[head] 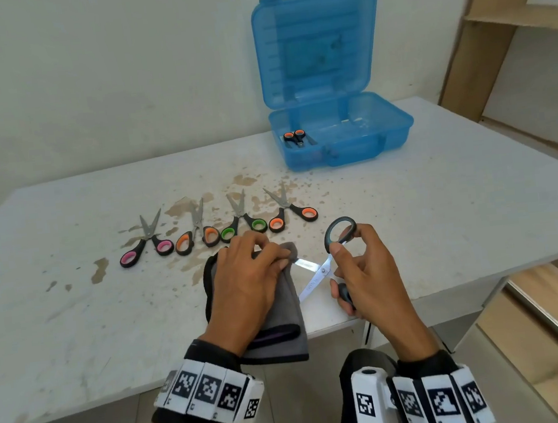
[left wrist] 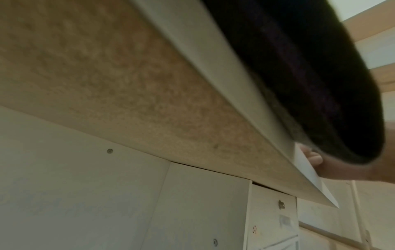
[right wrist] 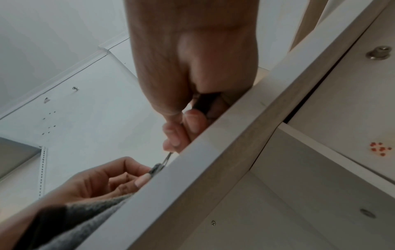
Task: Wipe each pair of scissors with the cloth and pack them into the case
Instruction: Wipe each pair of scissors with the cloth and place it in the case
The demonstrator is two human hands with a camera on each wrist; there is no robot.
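My right hand [head: 352,265] grips the grey handles of a pair of scissors [head: 315,274] spread wide apart above the table's near edge. My left hand [head: 253,276] holds a grey cloth [head: 281,314] and pinches it round the tip of the upper blade. The lower blade runs under the cloth's edge. Several more scissors lie in a row behind my hands, pink-handled [head: 146,242], orange [head: 197,232], green [head: 242,220] and orange [head: 287,208]. The blue case [head: 342,135] stands with its lid up at the back, one orange-handled pair [head: 295,137] inside.
The white table [head: 73,301] is stained brown around the row of scissors. Wooden shelving [head: 525,13] rises at the right. The wrist views show the table's underside [left wrist: 128,101], its front edge [right wrist: 213,160] and cabinet panels below.
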